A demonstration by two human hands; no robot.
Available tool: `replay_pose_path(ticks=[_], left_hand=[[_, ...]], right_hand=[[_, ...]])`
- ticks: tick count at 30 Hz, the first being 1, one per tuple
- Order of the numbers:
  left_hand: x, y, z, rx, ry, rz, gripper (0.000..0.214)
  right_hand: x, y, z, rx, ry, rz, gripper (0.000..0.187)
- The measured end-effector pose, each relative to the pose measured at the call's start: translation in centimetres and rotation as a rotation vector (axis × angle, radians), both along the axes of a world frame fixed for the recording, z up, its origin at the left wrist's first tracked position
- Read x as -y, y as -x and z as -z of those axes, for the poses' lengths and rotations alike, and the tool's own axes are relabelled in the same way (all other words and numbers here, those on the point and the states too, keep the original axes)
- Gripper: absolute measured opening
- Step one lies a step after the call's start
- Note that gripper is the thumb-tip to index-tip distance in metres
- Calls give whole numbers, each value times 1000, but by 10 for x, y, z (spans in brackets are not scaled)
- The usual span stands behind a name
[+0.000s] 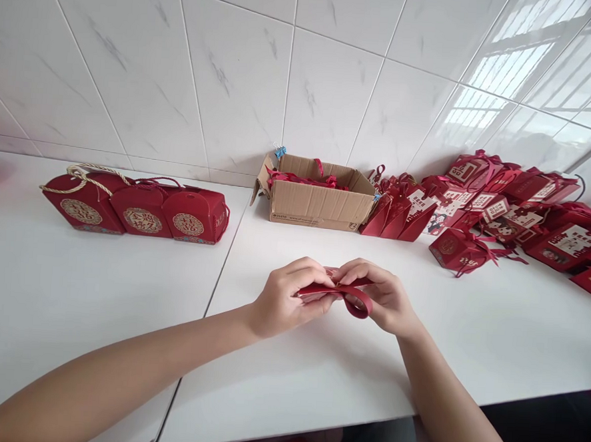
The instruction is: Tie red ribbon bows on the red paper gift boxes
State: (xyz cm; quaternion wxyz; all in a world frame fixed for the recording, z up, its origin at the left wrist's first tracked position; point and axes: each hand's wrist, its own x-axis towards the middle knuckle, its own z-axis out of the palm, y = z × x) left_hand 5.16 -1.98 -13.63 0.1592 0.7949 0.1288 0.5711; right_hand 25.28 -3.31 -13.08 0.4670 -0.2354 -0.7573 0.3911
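Between my two hands is a small red gift box [316,290] with a red ribbon loop [363,305] hanging from its near side. My left hand [288,297] grips its left part, thumb and fingers closed on the card. On the other side, my right hand [383,296] pinches the box near where the ribbon comes out. Both hands are raised over the white table, and the fingers hide much of the box.
Behind my hands stands an open cardboard box [321,206] holding red ribbons. Three red boxes with cord handles [143,218] stand at the left. Red gift bags [401,214] and a pile of red gift boxes [507,200] fill the right. A tiled wall [244,78] rises behind the white table [266,372].
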Motion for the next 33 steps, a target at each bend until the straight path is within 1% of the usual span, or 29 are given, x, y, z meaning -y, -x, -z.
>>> replay_pose_path(ticks=[4, 8, 11, 14, 17, 21, 24, 30, 33], left_hand=[[0, 0, 0, 0, 7, -6, 16], [1, -1, 1, -1, 46, -13, 17], [3, -1, 1, -22, 91, -31, 19], [4, -1, 1, -53, 96, -64, 30], [3, -1, 2, -62, 48, -79, 41], [1, -2, 4, -30, 18, -5, 45], [1, -3, 4, -14, 40, 27, 43], [2, -1, 2, -38, 75, -40, 26], [2, -1, 2, -37, 74, -46, 17]], right_hand=[[-1, 2, 1, -9, -53, 29, 10], [-3, 5, 0, 16, -188, 136, 7], [-3, 7, -2, 16, -256, 172, 8], [-4, 7, -3, 26, -283, 175, 8], [-4, 7, -2, 39, -291, 183, 9], [-6, 5, 1, 40, -294, 206, 7], [-6, 5, 2, 26, -306, 201, 7], [-7, 5, 2, 24, -314, 191, 9], [-7, 4, 3, 39, -328, 193, 8]])
